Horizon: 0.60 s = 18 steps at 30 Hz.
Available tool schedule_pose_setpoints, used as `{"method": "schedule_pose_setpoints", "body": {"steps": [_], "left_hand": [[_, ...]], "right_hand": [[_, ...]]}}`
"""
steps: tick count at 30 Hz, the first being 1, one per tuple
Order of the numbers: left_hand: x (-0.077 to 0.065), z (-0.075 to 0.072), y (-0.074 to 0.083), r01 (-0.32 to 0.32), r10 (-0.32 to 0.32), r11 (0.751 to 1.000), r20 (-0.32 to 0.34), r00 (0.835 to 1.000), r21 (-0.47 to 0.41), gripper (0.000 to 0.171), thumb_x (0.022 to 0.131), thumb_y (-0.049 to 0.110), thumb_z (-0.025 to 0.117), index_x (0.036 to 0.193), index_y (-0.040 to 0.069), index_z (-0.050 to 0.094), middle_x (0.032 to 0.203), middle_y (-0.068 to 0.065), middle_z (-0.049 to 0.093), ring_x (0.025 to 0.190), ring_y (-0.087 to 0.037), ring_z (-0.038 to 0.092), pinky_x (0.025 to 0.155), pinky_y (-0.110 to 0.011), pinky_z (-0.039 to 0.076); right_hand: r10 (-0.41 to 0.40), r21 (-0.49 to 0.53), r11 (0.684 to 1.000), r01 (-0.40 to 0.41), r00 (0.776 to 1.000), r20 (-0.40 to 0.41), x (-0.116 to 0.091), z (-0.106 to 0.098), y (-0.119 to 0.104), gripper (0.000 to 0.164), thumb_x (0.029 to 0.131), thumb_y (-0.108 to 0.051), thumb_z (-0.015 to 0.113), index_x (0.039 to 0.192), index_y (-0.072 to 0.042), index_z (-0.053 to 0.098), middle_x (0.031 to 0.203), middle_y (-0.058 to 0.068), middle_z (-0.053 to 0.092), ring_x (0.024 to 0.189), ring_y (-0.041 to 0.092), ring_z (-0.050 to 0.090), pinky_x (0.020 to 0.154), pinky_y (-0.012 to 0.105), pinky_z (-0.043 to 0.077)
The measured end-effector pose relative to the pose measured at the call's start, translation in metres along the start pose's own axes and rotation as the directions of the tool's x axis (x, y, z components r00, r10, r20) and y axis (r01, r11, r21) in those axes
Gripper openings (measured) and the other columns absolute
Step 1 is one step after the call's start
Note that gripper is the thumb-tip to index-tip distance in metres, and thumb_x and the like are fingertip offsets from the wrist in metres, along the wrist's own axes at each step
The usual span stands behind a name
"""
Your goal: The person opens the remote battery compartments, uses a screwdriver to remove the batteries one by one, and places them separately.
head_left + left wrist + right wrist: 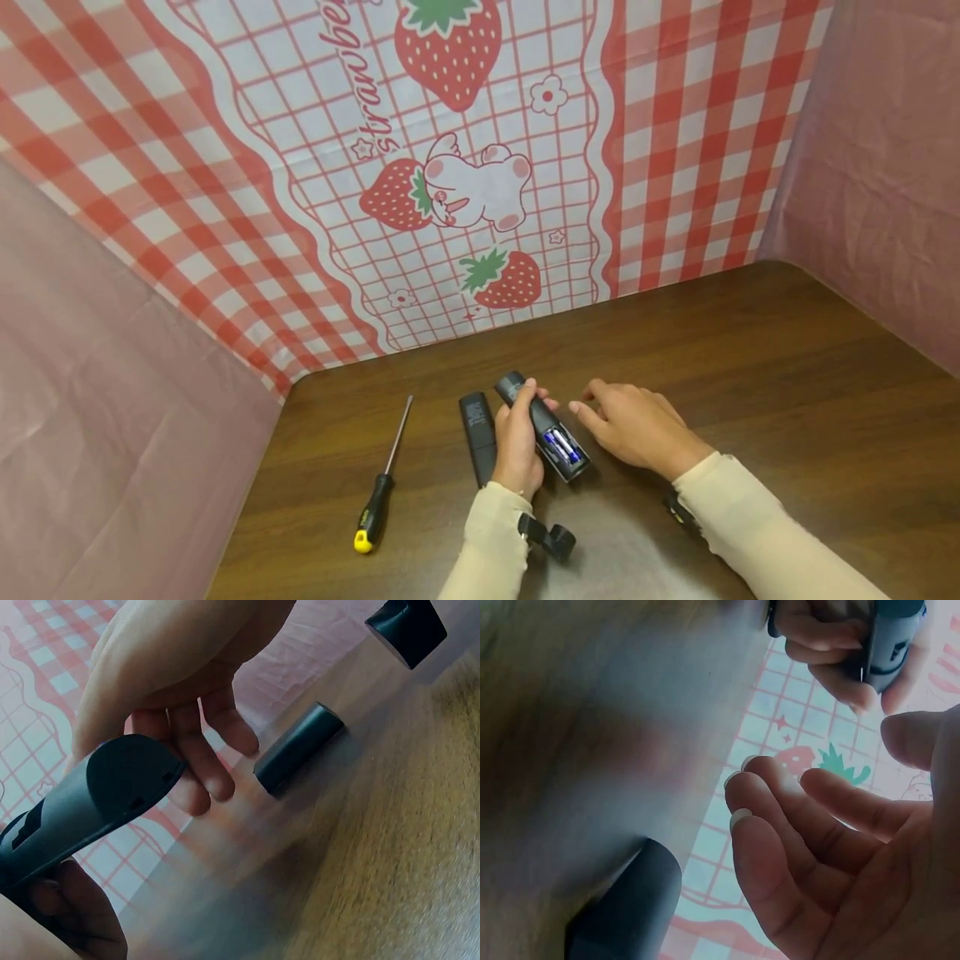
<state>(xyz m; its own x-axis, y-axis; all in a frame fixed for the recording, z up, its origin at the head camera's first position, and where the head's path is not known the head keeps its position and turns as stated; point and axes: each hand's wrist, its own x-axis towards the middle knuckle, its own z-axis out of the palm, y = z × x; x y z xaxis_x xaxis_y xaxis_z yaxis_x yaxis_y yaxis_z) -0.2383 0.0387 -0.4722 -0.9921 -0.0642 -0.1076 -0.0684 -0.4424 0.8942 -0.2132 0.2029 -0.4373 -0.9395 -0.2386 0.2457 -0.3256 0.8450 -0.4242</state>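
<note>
While pink cloths (127, 375) hang at both sides and a red-and-white strawberry-print cloth (465, 167) hangs at the back, a brown, wood-grained surface (750, 358) spreads between them. Two forearms in cream sleeves (757, 508) reach in from the near edge, each with a black device (555, 540) at the wrist. Well to the left of both hands lies a screwdriver (384, 482), its yellow-ended black handle towards the person and its metal tip pointing away.

At the centre is a dark handset (542, 417), shaped like a remote control, which appears to be held above the surface. Its long axis slants: the far end leans left, and the near end points right and towards the person. The left hand (517, 442) is the closer one, gripping the handset, its thumb on the upper face and its fingers wrapped underneath. The right hand (637, 425) is just beside it on the right, fingertips near the handset but apart from it. Both wrist views show that right hand relaxed, its fingers loosely bent and grasping nothing.

Just left of the left hand, partly hidden by it, a second slim dark object (474, 433) lies on the surface, pointing almost straight away from the person.

An uncovered compartment (576, 468) faces up at the handset's near end. Inside, what look like two blue-and-white batteries (558, 444) run lengthwise.
</note>
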Motion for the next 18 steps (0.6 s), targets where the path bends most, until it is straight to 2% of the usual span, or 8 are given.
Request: {"method": "schedule_pose_setpoints", "body": {"steps": [5,8,14,18], "left_hand": [[-0.002,0.004,-0.001,0.002,-0.002,1.0,0.018,1.0,-0.012,0.031,0.096,0.031,0.064,0.094,0.0,0.064,0.076,-0.006,0.066,0.075,-0.016,0.066,0.072,-0.028,0.052],[-0.004,0.007,-0.002,0.015,-0.015,0.999,0.027,1.0,-0.028,0.029,0.095,0.03,0.064,0.092,0.002,0.065,0.074,-0.006,0.065,0.071,-0.015,0.065,0.07,-0.028,0.052],[-0.006,0.01,-0.006,0.038,-0.036,0.998,0.044,0.998,-0.057,0.024,0.096,0.027,0.063,0.09,0.004,0.064,0.076,-0.005,0.061,0.069,-0.014,0.063,0.067,-0.029,0.053],[-0.007,0.014,-0.007,0.037,-0.035,0.998,0.048,0.998,-0.041,0.024,0.096,0.027,0.064,0.09,0.004,0.065,0.08,-0.005,0.061,0.072,-0.015,0.062,0.068,-0.029,0.053]], "right_hand": [[-0.006,0.01,1.0,0.006,1.0,-0.006,-0.001,0.003,-0.001,0.035,0.1,-0.043,0.057,0.105,-0.01,0.068,0.088,0.001,0.07,0.07,0.015,0.063,0.06,0.043,0.051],[-0.016,0.012,1.0,0.016,1.0,-0.016,-0.001,0.006,-0.002,0.035,0.101,-0.044,0.055,0.101,-0.012,0.069,0.087,-0.001,0.07,0.067,0.013,0.061,0.059,0.041,0.05],[-0.031,0.033,0.999,0.031,1.0,0.003,-0.002,0.011,-0.005,0.042,0.104,-0.05,0.045,0.089,-0.016,0.063,0.067,-0.008,0.054,0.056,0.011,0.049,0.051,0.035,0.041],[-0.026,0.036,0.999,0.025,0.999,0.024,-0.003,0.011,-0.006,0.044,0.105,-0.051,0.042,0.088,-0.015,0.062,0.065,-0.008,0.05,0.056,0.011,0.047,0.051,0.034,0.039]]}}
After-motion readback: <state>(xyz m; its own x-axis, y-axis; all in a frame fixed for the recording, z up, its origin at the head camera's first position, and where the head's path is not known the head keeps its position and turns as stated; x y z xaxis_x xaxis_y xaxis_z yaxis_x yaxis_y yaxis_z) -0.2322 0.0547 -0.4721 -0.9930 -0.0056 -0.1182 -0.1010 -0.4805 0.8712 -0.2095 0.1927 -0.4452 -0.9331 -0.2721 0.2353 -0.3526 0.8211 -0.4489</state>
